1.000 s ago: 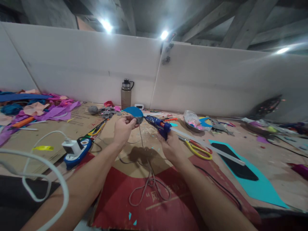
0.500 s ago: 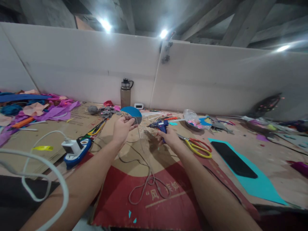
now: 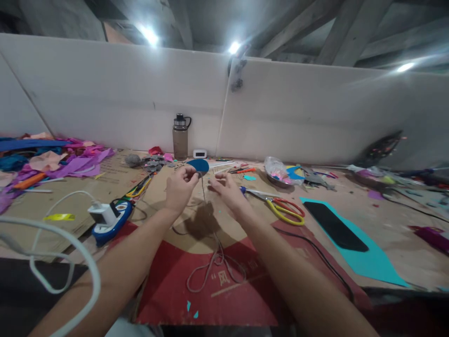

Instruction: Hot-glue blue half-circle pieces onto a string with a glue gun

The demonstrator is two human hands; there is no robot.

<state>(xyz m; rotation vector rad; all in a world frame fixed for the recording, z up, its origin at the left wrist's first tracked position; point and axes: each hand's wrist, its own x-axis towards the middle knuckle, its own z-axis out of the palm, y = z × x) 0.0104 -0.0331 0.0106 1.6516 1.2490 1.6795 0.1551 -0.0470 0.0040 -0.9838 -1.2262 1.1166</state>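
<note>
My left hand (image 3: pixel 181 186) is closed, with finger and thumb pinching the near edge of a round blue disc (image 3: pixel 198 165). From that edge a thin grey-brown cord (image 3: pixel 203 189) hangs down and ends in loose loops on the cardboard. My right hand (image 3: pixel 228 191) is just right of the disc, its fingers apart and nothing visible in them. Behind that hand, a blue bit of the glue gun (image 3: pixel 242 189) shows; the rest is hidden. Scissors (image 3: pixel 286 210) with red and yellow handles lie to the right.
Red-and-tan cardboard (image 3: pixel 175 285) lies under my hands. A power strip (image 3: pixel 114 222) with a white cable is at left, near coloured scraps (image 3: pixel 49 159). A bottle (image 3: pixel 180 138) stands at the back. A black phone (image 3: pixel 335 224) rests on turquoise sheet (image 3: pixel 379 267).
My right hand has let go of the glue gun, now on the table, and moved left towards the disc. The disc, still in my left hand, looks flatter.
</note>
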